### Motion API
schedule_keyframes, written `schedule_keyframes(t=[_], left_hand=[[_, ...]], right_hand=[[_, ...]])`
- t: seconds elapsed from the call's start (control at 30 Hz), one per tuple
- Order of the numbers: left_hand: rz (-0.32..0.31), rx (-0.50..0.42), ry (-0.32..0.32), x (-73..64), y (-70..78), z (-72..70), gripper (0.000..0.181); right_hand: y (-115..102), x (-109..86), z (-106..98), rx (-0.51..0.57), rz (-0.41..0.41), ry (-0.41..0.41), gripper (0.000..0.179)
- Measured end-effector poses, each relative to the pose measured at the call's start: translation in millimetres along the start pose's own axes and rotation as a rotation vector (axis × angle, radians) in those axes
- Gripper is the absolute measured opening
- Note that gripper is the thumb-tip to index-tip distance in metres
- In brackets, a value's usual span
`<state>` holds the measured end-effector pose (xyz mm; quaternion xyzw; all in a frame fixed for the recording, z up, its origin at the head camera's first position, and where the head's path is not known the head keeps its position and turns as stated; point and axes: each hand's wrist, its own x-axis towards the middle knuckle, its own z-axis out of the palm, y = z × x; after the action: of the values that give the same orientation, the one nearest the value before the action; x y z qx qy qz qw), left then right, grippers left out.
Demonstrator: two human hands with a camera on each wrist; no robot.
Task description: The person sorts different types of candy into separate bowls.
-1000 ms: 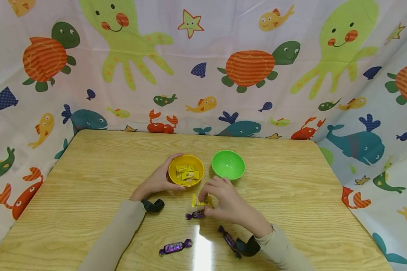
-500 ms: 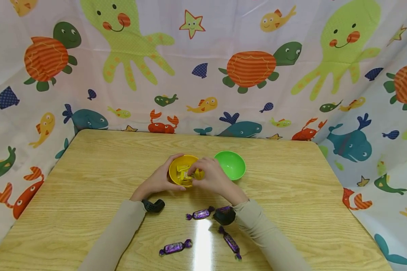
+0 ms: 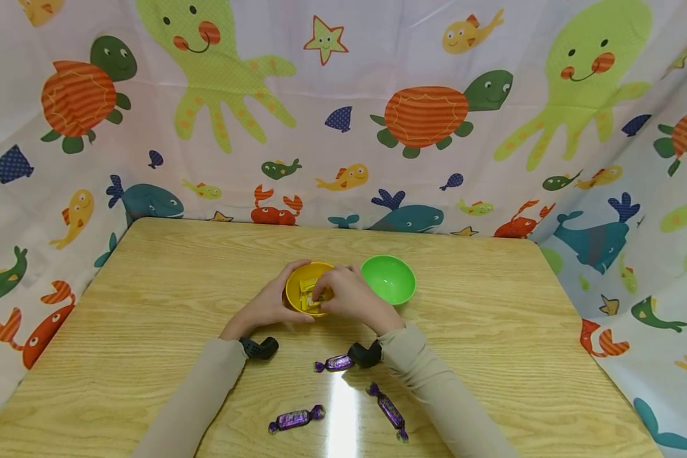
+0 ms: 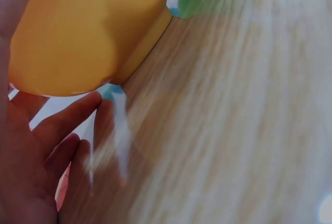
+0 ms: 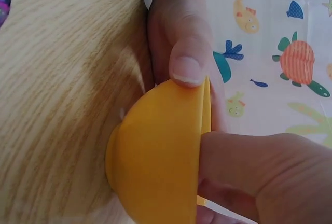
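My left hand (image 3: 271, 299) grips the yellow bowl (image 5: 161, 151) from its left side, thumb on the near edge and fingers around the far side. Inside the bowl lie several yellow-wrapped candies (image 3: 306, 294). My right hand (image 3: 352, 296) reaches over the bowl's right rim with curled fingers down among the candies. Its fingertips are partly hidden, so whether they still pinch a candy is unclear. In the left wrist view, the bowl's outer wall (image 4: 78, 32) stands on the table above my left fingers.
A green bowl (image 3: 388, 280) stands just right of the yellow one, beside my right hand. Nearer on the wooden table (image 3: 177, 273) lie purple-wrapped candies (image 3: 296, 418), one partly behind the black right wrist camera (image 3: 365, 354). A patterned curtain (image 3: 343, 146) hangs behind.
My right hand has carried a yellow-wrapped candy from the table up to the yellow bowl, and its fingers have gone down inside. My left hand has stayed on the bowl.
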<state>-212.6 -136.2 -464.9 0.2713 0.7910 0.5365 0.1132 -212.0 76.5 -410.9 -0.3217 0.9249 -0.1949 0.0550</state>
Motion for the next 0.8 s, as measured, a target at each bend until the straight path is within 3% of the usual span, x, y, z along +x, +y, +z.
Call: schedule_keyframes(t=[0.27,0.5,0.8], left_hand=[[0.003,0.021,0.014,7.5,-32.8,4.1,0.112],[0.01,0.01,0.026,5.8,-34.6,3.5,0.11],[0.003,0.028,0.028,5.2,-32.4,2.7,0.111]], right_hand=[[-4,0.8,-2,-0.03,-0.005,-0.043,0.01],[-5,-1.5,-1,-0.047,-0.028,-0.059,0.005],[-5,-3.3,1,-0.027,-0.039,-0.023,0.007]])
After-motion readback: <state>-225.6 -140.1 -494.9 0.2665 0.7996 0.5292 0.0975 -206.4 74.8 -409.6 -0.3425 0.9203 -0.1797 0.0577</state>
